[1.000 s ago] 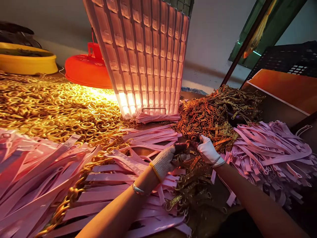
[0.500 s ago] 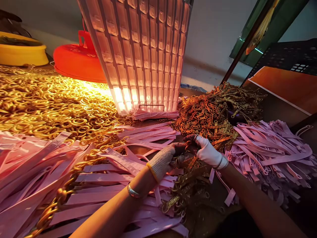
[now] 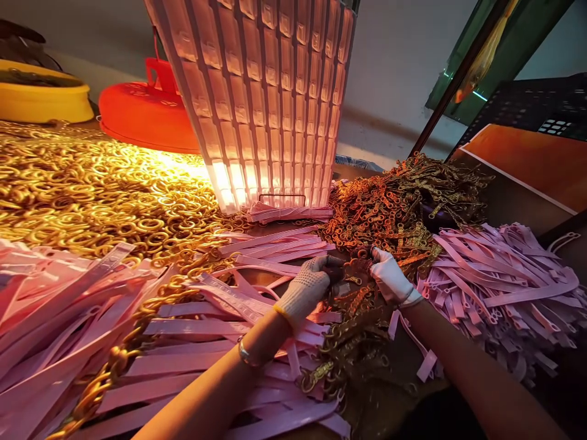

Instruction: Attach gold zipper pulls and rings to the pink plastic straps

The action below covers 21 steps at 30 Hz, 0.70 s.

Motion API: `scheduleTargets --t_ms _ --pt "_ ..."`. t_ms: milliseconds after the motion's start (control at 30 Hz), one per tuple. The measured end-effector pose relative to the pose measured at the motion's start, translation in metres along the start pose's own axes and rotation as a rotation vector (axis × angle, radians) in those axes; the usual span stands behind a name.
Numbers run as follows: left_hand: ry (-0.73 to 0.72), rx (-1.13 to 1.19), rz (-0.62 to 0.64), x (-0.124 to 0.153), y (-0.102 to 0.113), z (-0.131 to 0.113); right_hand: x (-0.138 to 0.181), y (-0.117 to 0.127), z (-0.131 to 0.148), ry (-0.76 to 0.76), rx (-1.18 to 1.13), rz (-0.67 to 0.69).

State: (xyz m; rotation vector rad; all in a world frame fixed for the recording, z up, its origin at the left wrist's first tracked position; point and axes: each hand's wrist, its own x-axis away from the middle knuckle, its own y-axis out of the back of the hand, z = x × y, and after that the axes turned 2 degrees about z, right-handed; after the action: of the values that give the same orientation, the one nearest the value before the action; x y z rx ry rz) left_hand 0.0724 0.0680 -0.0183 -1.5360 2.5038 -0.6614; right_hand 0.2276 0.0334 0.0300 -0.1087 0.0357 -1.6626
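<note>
My left hand (image 3: 314, 284), in a dotted knit glove with dark fingertips, is closed with its fingers curled inward. What it pinches, if anything, is too dark to make out. My right hand (image 3: 387, 275), in a white glove with dark fingertips, is closed just to the right. Its fingertips touch small dark parts that I cannot name. A small gold metal link (image 3: 353, 280) shows in the gap between the hands. Under them lies a spread of brass-coloured metal pieces with looped ends (image 3: 355, 333). Pink flat straps (image 3: 206, 327) lie beside and below my left hand.
Gold rings (image 3: 105, 189) cover the left side under a red lamp (image 3: 147, 116). A tall ribbed translucent panel (image 3: 279, 110) stands behind the hands. More looped metal pieces (image 3: 403, 195) are heaped behind my right hand, and pink straps (image 3: 509, 281) are piled at the right.
My hands have moved apart, the right one slightly to the right and down. A gap with a small gold link now shows between them.
</note>
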Motion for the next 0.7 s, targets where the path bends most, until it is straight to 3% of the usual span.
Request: scheduleTargets --t_ms 67,133,200,300,367,533,700 --pt "-0.190 -0.194 -0.119 -0.005 0.006 0.003 0.000 0.001 0.002 -0.017 -0.010 -0.023" --pt "-0.267 -0.299 -0.200 -0.008 0.010 0.002 0.001 0.002 0.007 0.004 0.002 -0.049" --pt "-0.158 -0.175 -0.188 -0.010 0.013 -0.001 0.003 0.003 0.012 0.033 0.025 -0.051" --pt "0.103 0.191 -0.068 -0.010 0.013 -0.002 0.006 0.003 0.017 0.041 0.053 -0.005" --pt "0.168 0.298 -0.040 -0.010 0.012 -0.001 0.008 0.002 0.016 0.010 0.063 0.025" --pt "0.160 0.315 -0.012 -0.008 0.008 0.001 0.008 0.001 0.009 -0.094 0.102 0.088" --pt "0.064 0.265 0.046 -0.001 0.000 -0.005 0.010 -0.008 0.001 0.028 0.124 0.106"
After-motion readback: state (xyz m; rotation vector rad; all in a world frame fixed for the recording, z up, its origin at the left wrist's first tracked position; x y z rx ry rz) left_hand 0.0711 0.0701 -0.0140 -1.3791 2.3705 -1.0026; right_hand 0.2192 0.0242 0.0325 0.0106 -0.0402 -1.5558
